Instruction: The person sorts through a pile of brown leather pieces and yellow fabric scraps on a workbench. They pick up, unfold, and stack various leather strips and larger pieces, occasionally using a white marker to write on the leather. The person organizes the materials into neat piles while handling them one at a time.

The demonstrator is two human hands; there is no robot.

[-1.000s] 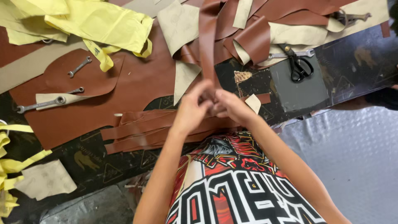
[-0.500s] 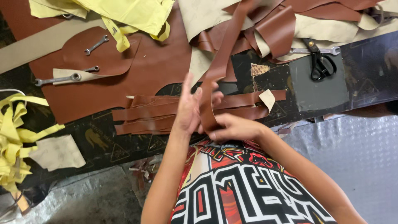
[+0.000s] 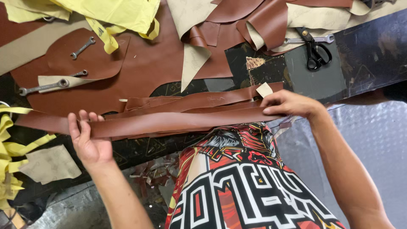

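Observation:
A long brown leather strip (image 3: 169, 122) lies stretched flat along the near edge of the dark work table (image 3: 373, 55). My left hand (image 3: 87, 142) grips it near its left end, fingers curled over the top. At its right end my right hand (image 3: 288, 104) pinches and presses it down. Under and behind it lies a pile of similar brown leather strips (image 3: 199, 101).
Large brown leather sheets (image 3: 140, 63) cover the table's middle, with yellow fabric (image 3: 114, 12) at the top left and more at the left edge. Wrenches (image 3: 42, 87) rest on the leather. Black scissors (image 3: 314, 53) lie on a grey pad at the right. Scraps litter the floor below.
My hands, held together at the middle on an upright strip, have spread far apart. The strip has come down and now lies stretched flat along the table edge.

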